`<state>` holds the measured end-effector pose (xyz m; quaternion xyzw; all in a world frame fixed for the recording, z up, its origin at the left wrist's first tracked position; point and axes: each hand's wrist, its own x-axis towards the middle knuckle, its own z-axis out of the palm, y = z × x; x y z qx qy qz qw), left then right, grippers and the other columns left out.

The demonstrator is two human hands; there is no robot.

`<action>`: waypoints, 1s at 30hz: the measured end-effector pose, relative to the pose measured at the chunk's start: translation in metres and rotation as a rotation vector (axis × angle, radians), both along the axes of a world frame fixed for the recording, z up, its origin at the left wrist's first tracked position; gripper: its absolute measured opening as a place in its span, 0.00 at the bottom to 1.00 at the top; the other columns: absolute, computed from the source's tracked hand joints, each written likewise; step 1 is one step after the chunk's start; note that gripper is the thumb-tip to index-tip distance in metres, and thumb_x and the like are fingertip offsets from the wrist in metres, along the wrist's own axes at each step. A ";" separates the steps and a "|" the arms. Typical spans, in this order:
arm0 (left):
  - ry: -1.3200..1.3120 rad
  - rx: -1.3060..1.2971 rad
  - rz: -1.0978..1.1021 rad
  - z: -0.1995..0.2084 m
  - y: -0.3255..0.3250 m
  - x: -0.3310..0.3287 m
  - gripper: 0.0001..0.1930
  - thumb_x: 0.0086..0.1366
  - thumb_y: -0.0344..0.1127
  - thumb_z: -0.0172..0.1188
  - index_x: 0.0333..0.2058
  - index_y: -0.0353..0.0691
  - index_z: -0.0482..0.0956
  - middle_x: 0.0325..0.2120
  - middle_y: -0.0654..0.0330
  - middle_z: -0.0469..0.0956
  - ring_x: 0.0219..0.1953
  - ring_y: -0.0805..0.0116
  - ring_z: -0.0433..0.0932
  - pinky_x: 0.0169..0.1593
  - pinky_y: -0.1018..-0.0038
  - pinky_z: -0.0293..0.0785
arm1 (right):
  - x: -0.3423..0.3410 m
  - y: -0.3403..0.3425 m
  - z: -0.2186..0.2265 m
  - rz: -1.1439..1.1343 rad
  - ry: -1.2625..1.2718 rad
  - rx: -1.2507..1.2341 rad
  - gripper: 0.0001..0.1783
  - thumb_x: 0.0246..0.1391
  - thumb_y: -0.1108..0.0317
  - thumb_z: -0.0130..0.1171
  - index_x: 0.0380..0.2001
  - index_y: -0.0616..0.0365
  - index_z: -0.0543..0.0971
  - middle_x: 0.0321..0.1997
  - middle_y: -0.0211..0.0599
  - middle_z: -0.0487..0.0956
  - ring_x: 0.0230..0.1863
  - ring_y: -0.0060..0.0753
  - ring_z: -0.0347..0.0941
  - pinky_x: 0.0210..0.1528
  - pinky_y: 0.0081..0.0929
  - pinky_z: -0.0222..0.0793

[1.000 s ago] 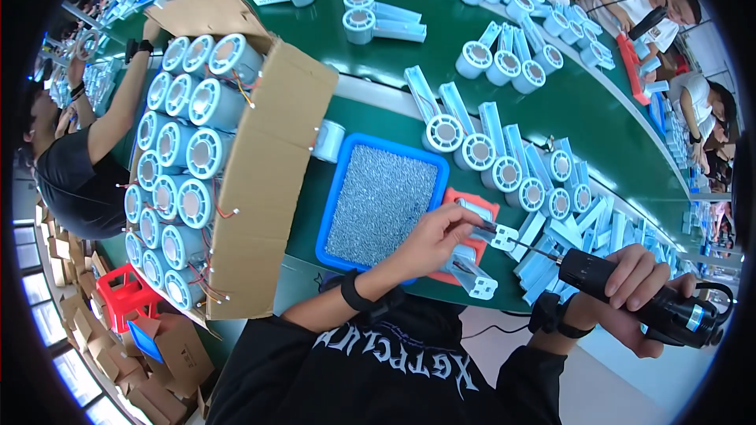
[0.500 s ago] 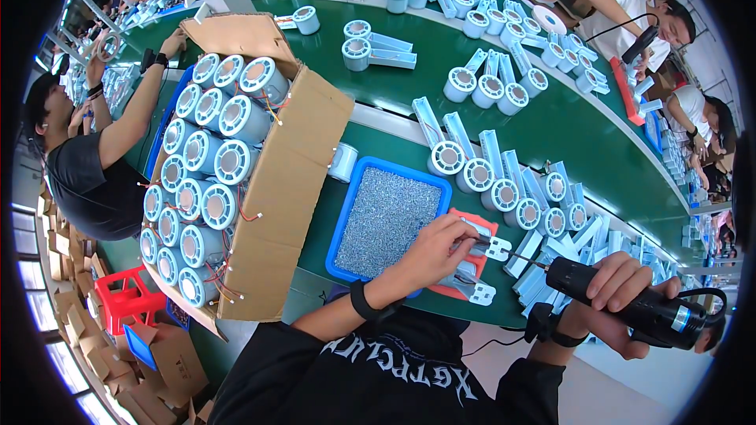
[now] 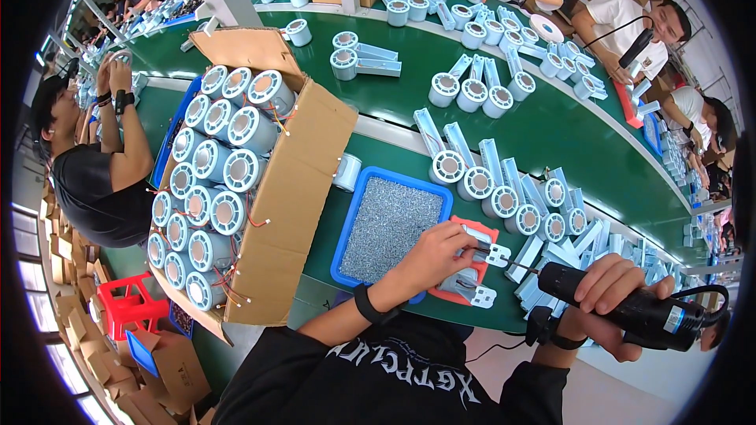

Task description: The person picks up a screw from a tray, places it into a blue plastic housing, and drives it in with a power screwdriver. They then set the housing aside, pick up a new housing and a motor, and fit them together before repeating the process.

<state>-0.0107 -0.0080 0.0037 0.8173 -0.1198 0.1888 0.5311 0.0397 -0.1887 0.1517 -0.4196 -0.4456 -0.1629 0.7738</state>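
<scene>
My right hand is wrapped round a black corded electric screwdriver, held sideways with its thin bit pointing left. The bit's tip is at the white slotted end piece of a light blue part lying in a red fixture. Over the same fixture, my left hand is closed, thumb and fingers pinched at that part; what they hold is too small to tell. A second white end piece sticks out just nearer me. Beside my left hand stands a blue tray filled with small metal screws.
A tall cardboard box of blue motor housings with wires stands at the left. Several housings with long arms line the green bench's far side. Blue channel pieces pile up right of the fixture. Co-workers sit around; a red stool stands lower left.
The screwdriver has shifted slightly left, its bit still at the end piece. My left hand stays pinched at the part. The co-worker at left has drawn a hand back from beside the box.
</scene>
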 end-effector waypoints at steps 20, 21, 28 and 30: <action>0.049 0.010 -0.129 0.010 0.005 0.002 0.06 0.51 0.23 0.57 0.30 0.39 0.74 0.26 0.58 0.71 0.33 0.58 0.72 0.37 0.68 0.69 | 0.000 -0.007 -0.006 -0.025 0.026 0.022 0.39 0.37 0.43 0.66 0.47 0.52 0.61 0.13 0.31 0.70 0.09 0.22 0.66 0.12 0.19 0.70; 0.066 0.007 -0.140 0.009 0.005 0.000 0.06 0.52 0.23 0.56 0.30 0.39 0.74 0.27 0.57 0.71 0.34 0.57 0.71 0.38 0.68 0.69 | 0.000 -0.007 -0.005 -0.041 0.030 0.044 0.40 0.37 0.43 0.66 0.48 0.52 0.61 0.13 0.31 0.70 0.09 0.22 0.66 0.12 0.19 0.70; 0.131 -0.153 -0.058 0.006 -0.004 -0.001 0.06 0.53 0.22 0.55 0.31 0.37 0.73 0.27 0.55 0.70 0.33 0.58 0.70 0.38 0.69 0.68 | 0.001 -0.011 -0.007 -0.111 0.039 0.138 0.44 0.39 0.41 0.64 0.54 0.53 0.60 0.14 0.30 0.69 0.08 0.22 0.63 0.12 0.17 0.67; 0.167 -0.196 -0.075 0.004 -0.002 0.002 0.06 0.53 0.22 0.55 0.31 0.37 0.73 0.28 0.55 0.70 0.32 0.58 0.71 0.38 0.69 0.68 | 0.000 -0.009 -0.009 -0.113 0.045 0.147 0.44 0.40 0.40 0.62 0.55 0.53 0.60 0.16 0.30 0.68 0.10 0.23 0.63 0.13 0.18 0.66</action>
